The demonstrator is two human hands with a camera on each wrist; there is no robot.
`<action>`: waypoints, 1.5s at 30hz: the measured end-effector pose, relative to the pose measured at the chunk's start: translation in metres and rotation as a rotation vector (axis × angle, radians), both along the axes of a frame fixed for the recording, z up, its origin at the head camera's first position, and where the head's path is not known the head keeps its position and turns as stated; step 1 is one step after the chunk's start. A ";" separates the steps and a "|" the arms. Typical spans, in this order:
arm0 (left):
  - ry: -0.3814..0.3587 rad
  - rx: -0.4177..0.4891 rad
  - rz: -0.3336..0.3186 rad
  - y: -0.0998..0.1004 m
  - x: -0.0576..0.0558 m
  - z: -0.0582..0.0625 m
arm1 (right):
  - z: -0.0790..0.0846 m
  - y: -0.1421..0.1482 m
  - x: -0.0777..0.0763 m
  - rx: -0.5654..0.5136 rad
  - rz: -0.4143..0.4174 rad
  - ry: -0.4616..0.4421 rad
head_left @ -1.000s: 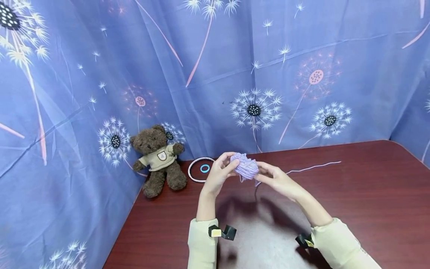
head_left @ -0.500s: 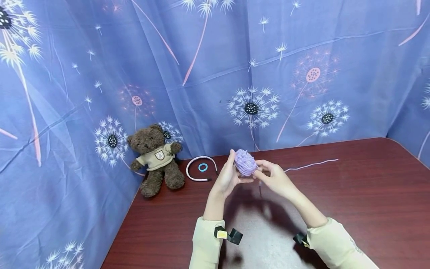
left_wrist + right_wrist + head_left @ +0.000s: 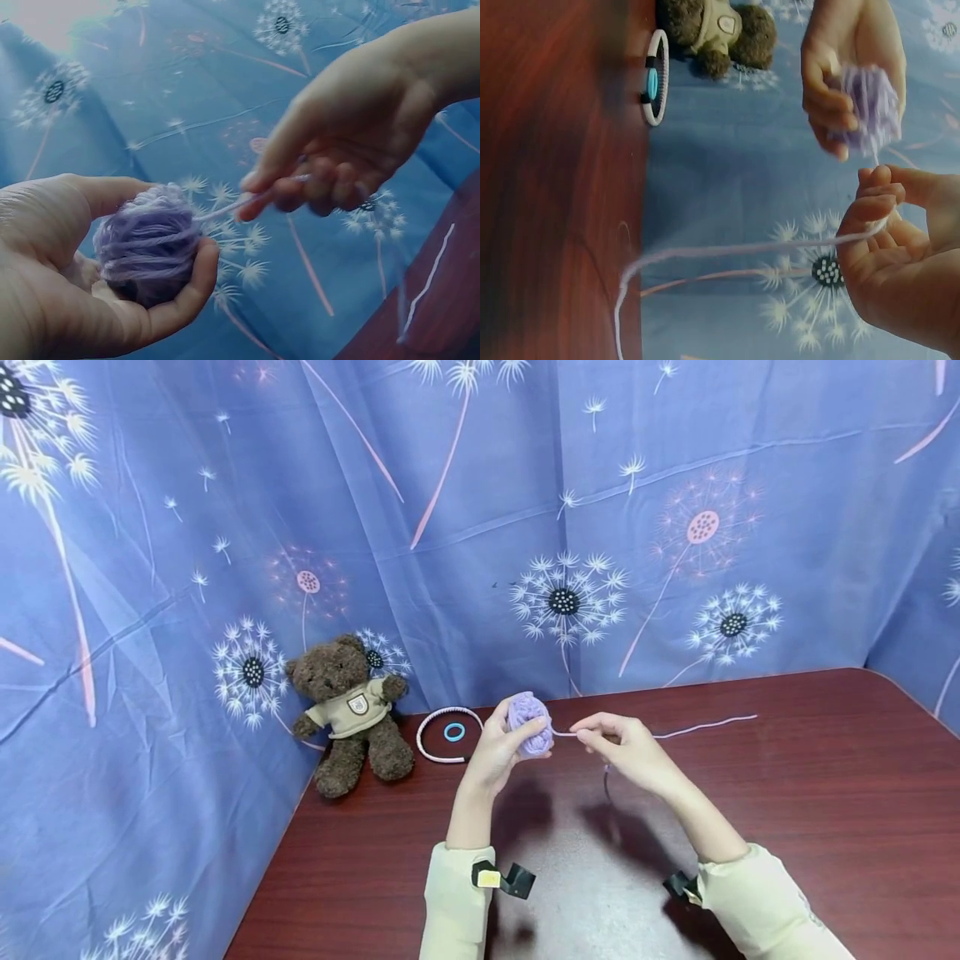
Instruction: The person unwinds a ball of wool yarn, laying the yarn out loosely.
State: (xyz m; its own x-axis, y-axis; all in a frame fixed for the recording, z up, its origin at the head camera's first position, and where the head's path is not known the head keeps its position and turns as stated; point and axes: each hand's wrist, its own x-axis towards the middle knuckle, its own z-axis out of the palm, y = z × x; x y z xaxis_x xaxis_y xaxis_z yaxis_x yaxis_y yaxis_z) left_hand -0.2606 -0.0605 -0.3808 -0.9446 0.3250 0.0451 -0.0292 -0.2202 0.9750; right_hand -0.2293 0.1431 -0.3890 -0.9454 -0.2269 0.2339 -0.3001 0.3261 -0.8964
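My left hand (image 3: 491, 753) grips a lilac ball of yarn (image 3: 529, 723) above the table, thumb on one side and fingers curled round the other. In the left wrist view the wound strands of the ball (image 3: 150, 244) show between thumb and fingers. To its right, my right hand (image 3: 626, 750) pinches the yarn strand (image 3: 564, 734) between thumb and fingertips, and the strand runs straight from the ball to that pinch. Past the right hand, the loose tail (image 3: 742, 249) hangs down in the right wrist view and lies along the table, its end (image 3: 720, 724) stretching to the right.
A brown teddy bear (image 3: 348, 714) in a beige top sits at the table's back left against the blue dandelion curtain (image 3: 465, 610). Beside it lie a white headband (image 3: 422, 737) and a small blue ring (image 3: 447, 732). The dark red table (image 3: 825, 802) extends to the right.
The right hand has moved right from the ball, drawing a straight length of strand between them. The left hand has turned the ball and now has its thumb across the ball's front.
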 end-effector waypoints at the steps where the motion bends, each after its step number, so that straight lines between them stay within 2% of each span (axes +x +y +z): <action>1: 0.003 -0.010 0.002 -0.003 0.000 0.001 | 0.001 0.003 -0.001 0.000 0.004 -0.018; 5: 0.023 -0.037 -0.012 -0.012 -0.001 0.003 | 0.005 0.017 -0.004 0.015 0.006 -0.035; 10: 0.062 -0.067 -0.032 -0.019 -0.002 0.007 | 0.014 0.036 -0.007 -0.006 -0.040 0.002; 16: 0.111 -0.096 -0.021 -0.022 -0.003 0.006 | 0.018 0.054 -0.008 -0.133 -0.089 0.025; 22: 0.139 -0.026 0.003 -0.025 -0.003 0.005 | 0.017 0.074 -0.007 -0.265 -0.153 0.032; 27: 0.144 0.046 0.079 -0.026 -0.004 0.005 | 0.016 0.088 -0.005 -0.380 -0.167 0.016; 32: 0.111 0.149 0.176 -0.022 -0.006 0.003 | 0.016 0.094 -0.004 -0.426 -0.176 0.016; 34: 0.085 0.160 0.197 -0.019 -0.008 0.001 | 0.016 0.095 -0.003 -0.426 -0.179 0.012; 35: 0.065 0.147 0.200 -0.017 -0.010 -0.002 | 0.016 0.096 -0.003 -0.430 -0.177 0.005; 37: 0.026 0.065 0.200 -0.011 -0.013 -0.009 | 0.016 0.096 -0.005 -0.436 -0.170 -0.015; 40: -0.008 -0.154 0.165 -0.004 -0.018 -0.021 | 0.016 0.098 -0.008 -0.423 -0.141 -0.050; 43: 0.027 -0.353 0.101 0.005 -0.020 -0.033 | 0.015 0.099 -0.012 -0.388 -0.120 -0.068; 45: 0.065 -0.428 0.045 0.014 -0.020 -0.042 | 0.014 0.101 -0.014 -0.347 -0.118 -0.069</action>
